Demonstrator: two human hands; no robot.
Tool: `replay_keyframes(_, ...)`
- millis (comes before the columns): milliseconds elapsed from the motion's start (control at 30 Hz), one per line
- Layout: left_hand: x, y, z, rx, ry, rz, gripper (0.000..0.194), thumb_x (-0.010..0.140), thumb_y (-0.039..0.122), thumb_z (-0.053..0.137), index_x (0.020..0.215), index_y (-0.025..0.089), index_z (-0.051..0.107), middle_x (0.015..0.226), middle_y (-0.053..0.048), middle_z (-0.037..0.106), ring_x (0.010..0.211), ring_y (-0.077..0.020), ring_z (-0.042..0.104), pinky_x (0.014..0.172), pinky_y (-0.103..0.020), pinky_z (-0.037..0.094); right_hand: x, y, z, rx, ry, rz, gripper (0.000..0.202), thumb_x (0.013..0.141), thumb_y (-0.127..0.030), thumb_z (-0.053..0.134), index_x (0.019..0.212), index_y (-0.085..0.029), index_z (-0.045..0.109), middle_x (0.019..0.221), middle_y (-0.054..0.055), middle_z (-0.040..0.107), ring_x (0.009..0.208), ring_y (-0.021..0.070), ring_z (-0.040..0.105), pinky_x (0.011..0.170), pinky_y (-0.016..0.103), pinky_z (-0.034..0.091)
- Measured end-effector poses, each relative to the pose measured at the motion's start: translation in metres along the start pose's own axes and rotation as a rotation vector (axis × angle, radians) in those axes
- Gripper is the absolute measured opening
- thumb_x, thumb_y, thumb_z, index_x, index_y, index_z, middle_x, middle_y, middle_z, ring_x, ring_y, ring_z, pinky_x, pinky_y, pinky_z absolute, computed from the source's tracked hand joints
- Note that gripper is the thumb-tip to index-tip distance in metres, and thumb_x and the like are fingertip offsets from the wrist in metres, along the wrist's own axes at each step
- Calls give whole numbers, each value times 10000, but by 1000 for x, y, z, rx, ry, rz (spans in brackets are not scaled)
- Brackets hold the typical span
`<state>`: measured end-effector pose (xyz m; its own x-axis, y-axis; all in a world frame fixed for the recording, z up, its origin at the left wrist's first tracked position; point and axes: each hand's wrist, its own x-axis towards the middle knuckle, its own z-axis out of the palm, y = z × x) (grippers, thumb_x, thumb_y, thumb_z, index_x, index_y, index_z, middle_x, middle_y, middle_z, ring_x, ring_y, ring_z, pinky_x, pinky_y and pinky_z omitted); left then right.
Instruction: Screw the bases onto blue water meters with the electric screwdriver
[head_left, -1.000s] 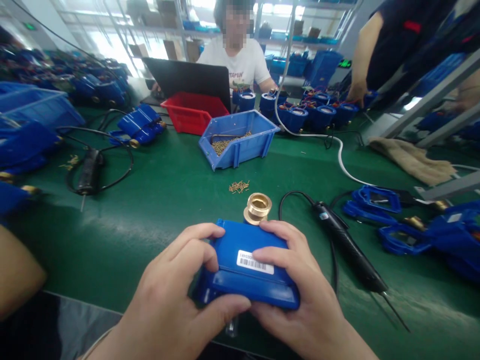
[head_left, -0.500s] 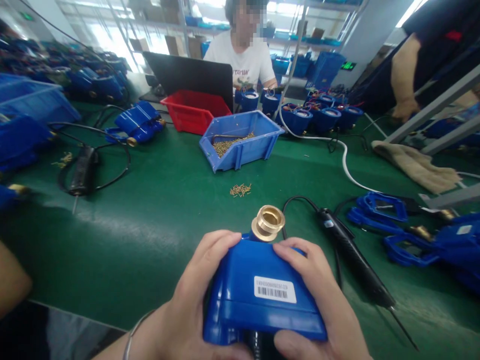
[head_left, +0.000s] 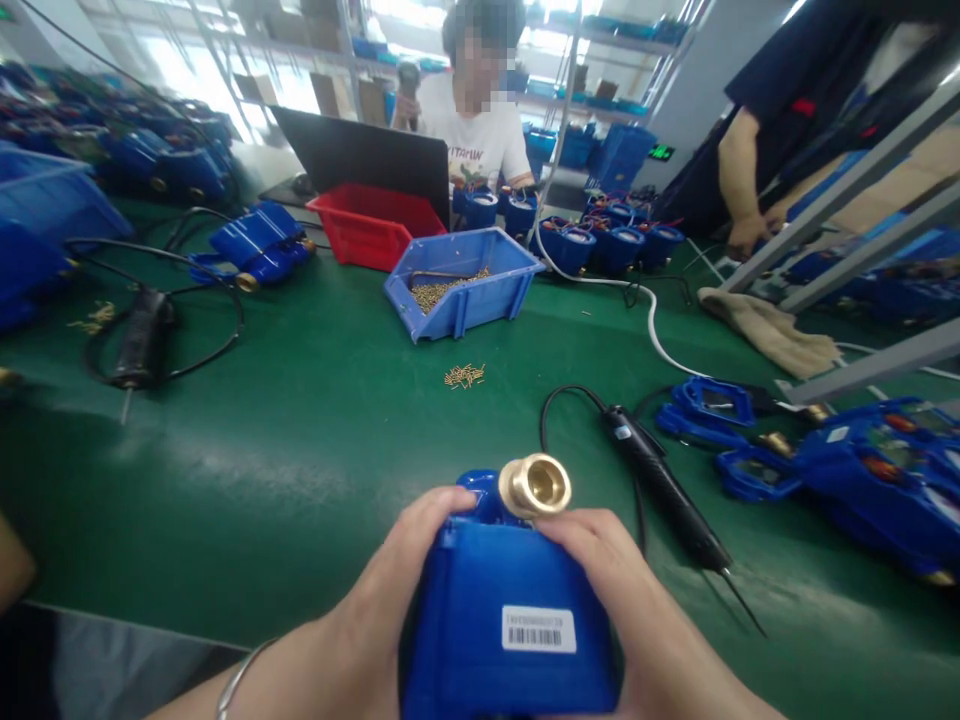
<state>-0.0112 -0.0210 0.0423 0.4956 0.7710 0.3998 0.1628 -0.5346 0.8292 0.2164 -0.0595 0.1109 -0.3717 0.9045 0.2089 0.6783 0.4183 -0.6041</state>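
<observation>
A blue water meter (head_left: 510, 580) with a white barcode label is gripped between both hands close to my body. Its brass pipe end (head_left: 538, 484) points away from me, the round opening showing. My left hand (head_left: 409, 580) wraps the left side, fingertips near the top edge. On the right side, my right hand (head_left: 622, 590) closes round the meter, with fingertips just below the brass end. The lower part of the meter is cut off by the frame. To the right of my hands lies a black electric screwdriver (head_left: 667, 490) with its bit toward me.
Beyond the meter lies a small pile of brass screws (head_left: 464, 376). Behind it stand a blue bin (head_left: 480, 300) of screws and a red bin (head_left: 367, 225). Another screwdriver (head_left: 144, 335) lies left; blue housings (head_left: 757, 470) lie right. A co-worker (head_left: 480, 130) sits opposite.
The meter has been tilted in my hands and sits lower in view; its brass end now shows a smoother rim instead of threads. The co-worker opposite has raised a hand with a dark object.
</observation>
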Motion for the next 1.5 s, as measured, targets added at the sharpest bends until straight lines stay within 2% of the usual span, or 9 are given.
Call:
replay_keyframes(100,-18,-4,-1,-410,84,-418,732,776,624,474,1352,189,352,1345,-180,458,1225,-307,460,968,-482,434,-18,10,21,-23,85,-167,835,590,-308,796,1279,-137,358,1161,149,520,1077,250,542,916,281,492)
replay_keyframes(233,-17,5,2,-1163,-146,-1045,633,854,614,308,1100,111,603,1086,-147,663,1031,-258,618,976,-451,419,-32,25,55,-124,250,-323,588,852,-478,474,1283,-85,403,1155,160,503,1156,251,464,972,308,442)
replay_keyframes(400,2,8,9,-1471,-59,-1334,432,832,452,489,918,75,680,882,-120,721,801,-184,670,859,-302,476,-32,25,71,-323,274,-481,440,895,-347,388,1203,-47,479,1113,165,501,1174,283,419,1014,427,407)
replay_keyframes(700,8,-8,0,-1195,-125,-1170,522,657,269,708,1138,135,555,950,-97,706,781,-199,653,722,-305,487,-40,46,108,-322,438,-500,243,786,-52,458,1009,-99,544,1150,128,457,1192,303,413,994,575,381)
replay_keyframes(867,10,-18,1,-1090,-59,-1074,719,577,223,694,1232,98,424,1087,-162,646,884,-237,622,817,-353,456,-39,42,78,-162,258,-466,337,880,-371,475,1082,-106,526,956,125,615,1055,237,555,921,411,504)
replay_keyframes(933,10,-20,0,-1037,-58,-1068,791,562,246,706,1265,101,373,1140,-179,614,915,-255,610,837,-373,444,-30,37,57,-127,272,-400,259,889,-213,438,1125,-124,499,959,114,627,1007,184,583,869,314,526)
replay_keyframes(1033,10,-22,-2,-1018,-80,-1058,806,567,271,704,1274,107,352,1181,-181,583,945,-266,593,846,-385,435,-6,27,38,-321,145,-402,398,846,-43,411,1196,-222,474,1223,118,534,1162,230,495,884,389,506)
replay_keyframes(1200,11,-22,-1,-943,-66,-1075,812,551,249,715,1266,119,354,1159,-143,585,920,-224,584,818,-334,438,34,13,44,-490,-125,-626,164,898,-179,421,907,-180,585,1011,56,646,1036,236,559,967,494,430)
replay_keyframes(1500,13,-25,-6,-991,-92,-1040,755,574,283,711,1235,105,392,1077,-133,625,932,-238,579,842,-352,430,42,5,52,-497,-102,-602,205,872,-135,385,847,-143,588,877,67,652,935,231,598,899,463,486)
